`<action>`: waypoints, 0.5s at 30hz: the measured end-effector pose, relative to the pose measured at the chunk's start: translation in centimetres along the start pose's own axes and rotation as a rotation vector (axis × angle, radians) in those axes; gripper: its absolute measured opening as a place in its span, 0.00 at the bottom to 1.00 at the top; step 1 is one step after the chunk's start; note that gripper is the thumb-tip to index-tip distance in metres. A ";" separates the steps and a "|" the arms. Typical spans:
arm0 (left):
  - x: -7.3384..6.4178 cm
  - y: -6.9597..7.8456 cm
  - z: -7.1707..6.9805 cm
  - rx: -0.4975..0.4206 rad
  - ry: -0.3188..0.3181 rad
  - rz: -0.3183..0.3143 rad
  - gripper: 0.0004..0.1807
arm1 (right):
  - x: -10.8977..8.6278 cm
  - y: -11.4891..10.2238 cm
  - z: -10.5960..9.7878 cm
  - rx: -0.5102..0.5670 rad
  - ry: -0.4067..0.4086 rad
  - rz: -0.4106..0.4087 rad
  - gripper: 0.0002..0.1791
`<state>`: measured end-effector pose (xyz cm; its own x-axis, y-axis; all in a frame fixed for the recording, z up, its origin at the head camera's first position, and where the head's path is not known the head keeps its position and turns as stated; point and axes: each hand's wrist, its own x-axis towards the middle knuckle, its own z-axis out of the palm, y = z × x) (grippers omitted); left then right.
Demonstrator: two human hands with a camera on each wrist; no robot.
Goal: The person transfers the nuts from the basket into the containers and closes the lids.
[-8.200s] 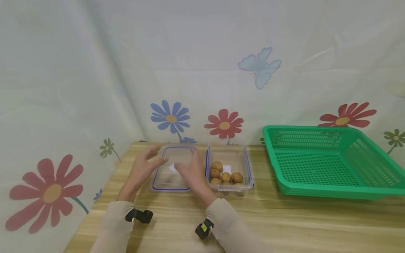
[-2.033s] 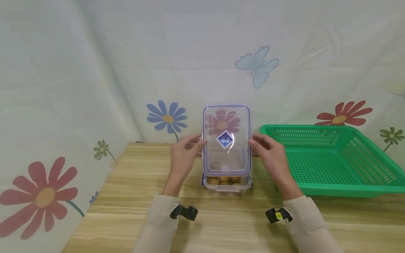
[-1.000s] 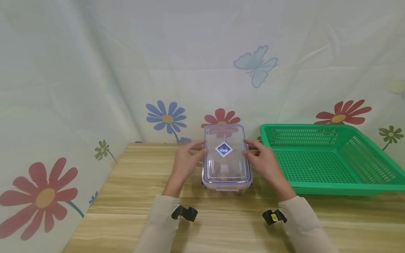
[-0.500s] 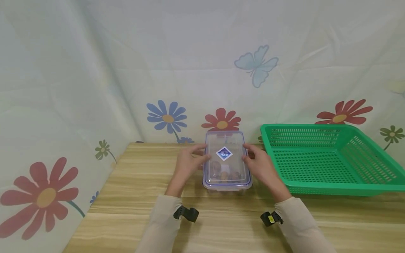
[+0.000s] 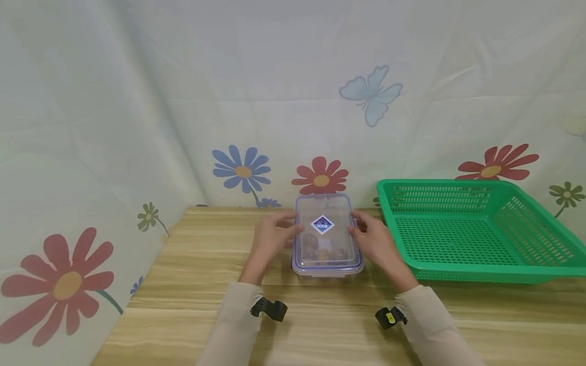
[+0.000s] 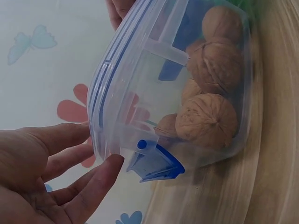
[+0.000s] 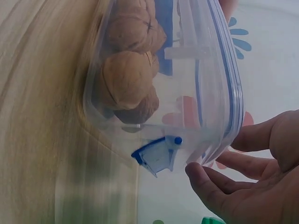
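Note:
A clear plastic food box (image 6: pixel 140 112) with several walnuts (image 6: pixel 205 121) inside stands on the table. Its clear lid (image 5: pixel 336 206), edged with a blue seal and bearing a diamond-shaped BXH sticker (image 5: pixel 323 224), lies over the top. At the lid's left edge, my left hand (image 5: pixel 271 239) pinches the rim between thumb and fingers. My right hand (image 5: pixel 376 241) grips the opposite edge the same way. Blue latches on the box's sides, one in the left wrist view (image 6: pixel 156 161) and one in the right wrist view (image 7: pixel 156 156), hang outward, unfastened.
To the right, close beside my right hand, sits a green perforated basket (image 5: pixel 450 244). A flower-printed curtain (image 5: pixel 274 101) hangs directly behind the wooden table (image 5: pixel 210 249). Each wrist wears a small black camera.
The lid, first lying left of the box, was brought over it tilted, then lowered flat onto the top. Both hands came down with it, holding its sides.

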<state>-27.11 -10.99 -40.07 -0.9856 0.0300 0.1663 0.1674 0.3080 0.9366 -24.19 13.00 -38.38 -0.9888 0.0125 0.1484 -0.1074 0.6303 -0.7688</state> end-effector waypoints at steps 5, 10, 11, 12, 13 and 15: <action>-0.1 0.0 -0.4 0.039 0.007 -0.049 0.21 | -0.1 0.0 0.2 -0.009 0.001 -0.025 0.25; 0.1 -0.1 -0.4 0.042 0.022 -0.061 0.21 | 0.0 0.2 0.3 -0.015 0.008 -0.028 0.25; 0.1 -0.1 -0.3 0.040 0.026 -0.059 0.21 | 0.0 0.3 0.3 -0.014 0.007 -0.025 0.25; 0.1 -0.2 -0.3 0.038 0.029 -0.057 0.21 | 0.0 0.3 0.4 -0.013 0.007 -0.023 0.24; 0.1 -0.2 -0.3 0.036 0.033 -0.052 0.21 | 0.0 0.3 0.4 -0.011 0.008 -0.022 0.24; 0.2 -0.2 -0.2 0.046 0.038 -0.044 0.20 | 0.0 0.5 0.5 0.000 0.001 -0.018 0.25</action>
<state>-27.30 -11.25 -40.21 -0.9904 -0.0202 0.1371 0.1213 0.3517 0.9282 -24.34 12.93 -39.00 -0.9867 0.0016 0.1627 -0.1253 0.6305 -0.7660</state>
